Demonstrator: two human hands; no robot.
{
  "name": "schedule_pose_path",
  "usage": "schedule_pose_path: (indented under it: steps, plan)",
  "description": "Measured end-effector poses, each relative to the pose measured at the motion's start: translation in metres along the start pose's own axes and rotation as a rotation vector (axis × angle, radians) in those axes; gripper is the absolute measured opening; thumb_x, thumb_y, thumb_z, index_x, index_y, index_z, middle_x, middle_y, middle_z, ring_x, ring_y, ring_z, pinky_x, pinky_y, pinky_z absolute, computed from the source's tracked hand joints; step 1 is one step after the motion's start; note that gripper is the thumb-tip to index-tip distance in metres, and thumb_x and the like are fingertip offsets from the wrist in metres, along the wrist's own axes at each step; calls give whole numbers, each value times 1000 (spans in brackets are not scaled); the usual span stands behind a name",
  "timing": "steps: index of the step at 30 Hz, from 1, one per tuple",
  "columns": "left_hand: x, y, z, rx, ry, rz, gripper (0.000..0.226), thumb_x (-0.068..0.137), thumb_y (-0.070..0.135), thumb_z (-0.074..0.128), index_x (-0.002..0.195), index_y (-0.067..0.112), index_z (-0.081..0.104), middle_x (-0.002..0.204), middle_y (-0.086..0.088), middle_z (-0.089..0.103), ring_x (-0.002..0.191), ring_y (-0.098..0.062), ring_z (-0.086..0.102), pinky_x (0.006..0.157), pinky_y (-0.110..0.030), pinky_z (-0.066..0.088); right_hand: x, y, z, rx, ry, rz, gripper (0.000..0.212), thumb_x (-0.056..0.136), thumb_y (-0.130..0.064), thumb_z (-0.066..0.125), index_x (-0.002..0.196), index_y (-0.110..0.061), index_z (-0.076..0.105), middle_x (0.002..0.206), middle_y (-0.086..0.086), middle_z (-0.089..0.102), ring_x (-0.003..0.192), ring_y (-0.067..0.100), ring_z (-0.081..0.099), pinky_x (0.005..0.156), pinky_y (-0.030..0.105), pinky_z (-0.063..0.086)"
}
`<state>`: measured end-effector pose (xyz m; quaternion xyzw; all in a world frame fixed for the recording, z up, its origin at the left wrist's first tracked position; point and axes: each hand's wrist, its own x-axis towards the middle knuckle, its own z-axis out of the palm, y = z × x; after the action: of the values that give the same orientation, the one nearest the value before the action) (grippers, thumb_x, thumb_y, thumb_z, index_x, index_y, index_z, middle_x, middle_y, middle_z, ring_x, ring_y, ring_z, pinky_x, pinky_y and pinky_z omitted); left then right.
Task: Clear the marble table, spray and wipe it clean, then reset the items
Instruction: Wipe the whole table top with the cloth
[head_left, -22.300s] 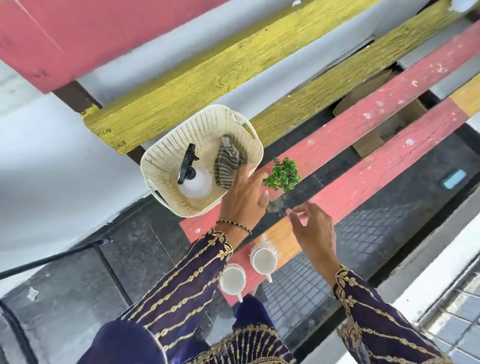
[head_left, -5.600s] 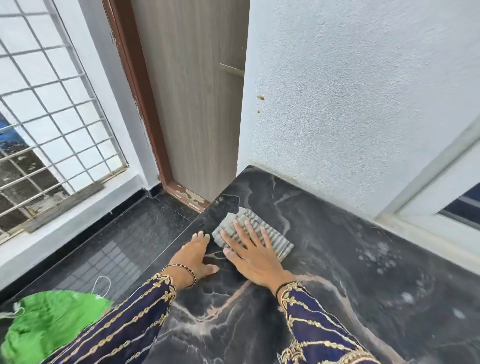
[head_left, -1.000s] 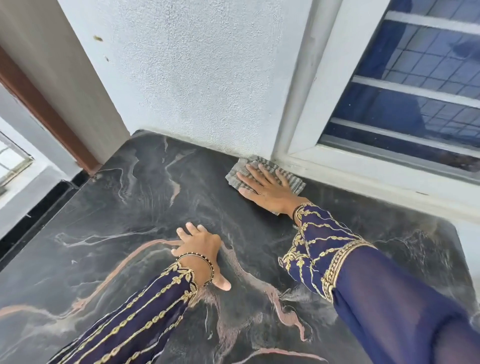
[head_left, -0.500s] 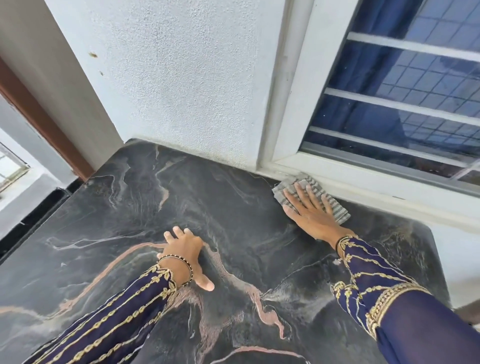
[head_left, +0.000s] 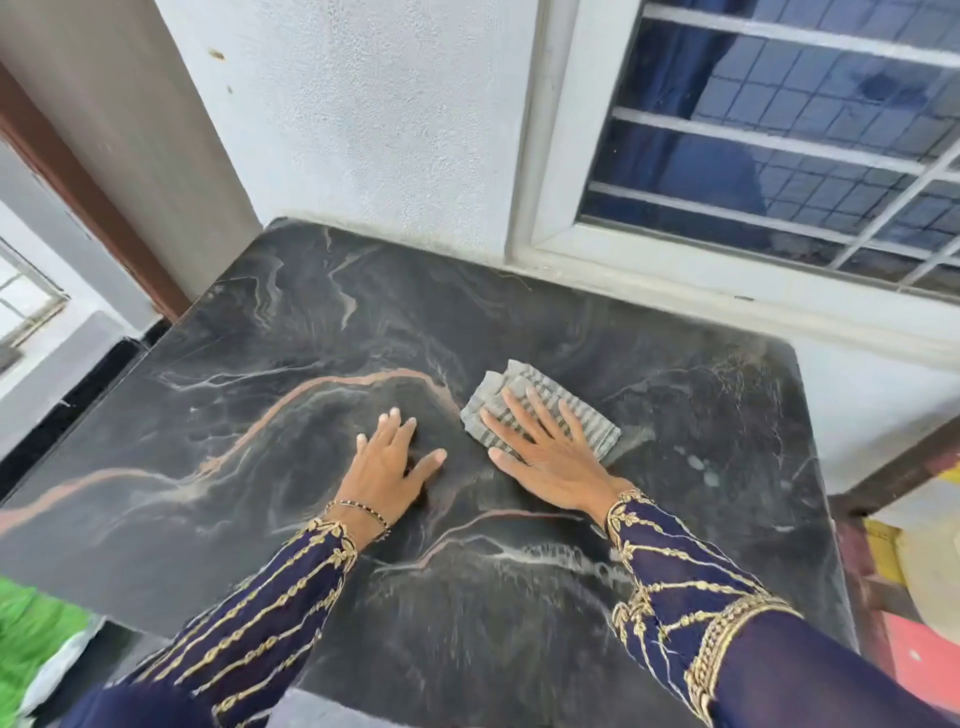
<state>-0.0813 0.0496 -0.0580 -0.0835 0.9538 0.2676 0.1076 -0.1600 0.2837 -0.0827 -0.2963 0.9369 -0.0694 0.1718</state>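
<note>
Grey ribbed cloth (head_left: 540, 415), folded into a rough rectangle with one corner doubled over at its far left end, lies flat on the black marble table (head_left: 291, 332). It sits a little right of the table's middle, closer to the far edge than to the near one. The right hand (head_left: 550, 452) lies on top of it, palm down and fingers spread, pressing rather than clutching; the cloth shows beyond the fingertips and to the right of the hand. The left hand (head_left: 389, 467) rests flat on bare marble just beside it, fingers loosely apart and holding nothing, with a beaded bracelet (head_left: 358, 512) at the wrist. Both arms wear dark blue sleeves (head_left: 270, 618) with gold embroidery.

Marble around the cloth is black with pale and pinkish veins, and a faint cloudy smear with a few pale spots shows to the right of the cloth, towards the right edge. Nothing else lies on the table. Its far edge runs against a white textured wall (head_left: 374, 114) on the left and the white sill of a barred window (head_left: 779, 135) on the right. The far left corner meets a brown door frame (head_left: 93, 208). The left and near edges are open to the floor, where something green (head_left: 36, 654) lies off the near left corner. Beyond the right edge stand red and yellow painted boards (head_left: 893, 561).
</note>
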Motion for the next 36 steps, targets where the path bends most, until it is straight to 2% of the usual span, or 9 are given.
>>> schedule_pose_path:
  steps: [3, 8, 12, 16, 20, 25, 31, 36]
  plan:
    - [-52, -1, 10, -47, 62, 50, 57, 98, 45, 41, 145, 12, 37, 157, -9, 27, 148, -23, 19, 122, -47, 12, -39, -34, 22, -24, -4, -38, 58, 101, -67, 10, 153, -55, -14, 162, -20, -32, 147, 9, -39, 121, 49, -23]
    - [-126, -4, 15, 6, -15, 53, 56, 99, 43, 40, 147, 16, 34, 158, -7, 26, 146, -22, 25, 122, -39, 19, -106, -89, 57, -69, 1, -107, 60, 99, -70, 6, 154, -56, -10, 163, -20, -30, 145, 7, -41, 118, 49, -24]
    - [-165, -3, 11, 18, -72, 71, 56, 98, 41, 43, 147, 16, 33, 158, -7, 26, 145, -22, 28, 119, -37, 24, -149, -119, 73, -97, -24, -190, 59, 101, -68, 13, 156, -51, -1, 165, -15, -26, 149, 13, -35, 122, 54, -17]
    - [-188, 3, 12, 42, -80, 126, 52, 98, 37, 46, 143, 14, 38, 156, -9, 31, 143, -25, 33, 117, -40, 28, -187, -132, 85, -128, 10, -270, 57, 105, -62, 18, 158, -49, 2, 166, -14, -22, 153, 17, -27, 123, 53, -15]
    - [-195, 13, 17, 93, -89, 164, 53, 98, 39, 46, 143, 11, 40, 155, -9, 33, 142, -23, 34, 117, -37, 28, -224, -123, 88, -143, 3, -302, 54, 108, -55, 20, 158, -49, 2, 168, -13, -18, 155, 18, -22, 121, 47, -21]
    - [-187, 30, 28, 143, -157, 203, 60, 98, 45, 40, 147, 11, 32, 157, -8, 29, 146, -20, 24, 120, -42, 22, -246, -92, 82, -44, -50, -296, 50, 108, -55, 17, 157, -53, 4, 166, -22, -16, 153, 7, -24, 117, 35, -29]
    - [-159, 55, 41, 155, -188, 241, 58, 96, 40, 45, 146, 12, 33, 157, -6, 29, 146, -20, 25, 120, -40, 22, -221, -55, 69, -35, -75, -261, 50, 108, -55, 17, 154, -58, -2, 165, -26, -20, 151, 3, -27, 115, 32, -31]
    - [-119, 80, 53, 166, -187, 257, 69, 94, 43, 49, 148, 7, 26, 156, -8, 30, 144, -22, 29, 118, -34, 21, -171, -1, 39, 65, -150, -151, 49, 103, -65, 15, 149, -64, -3, 160, -34, -23, 142, -8, -36, 114, 29, -31]
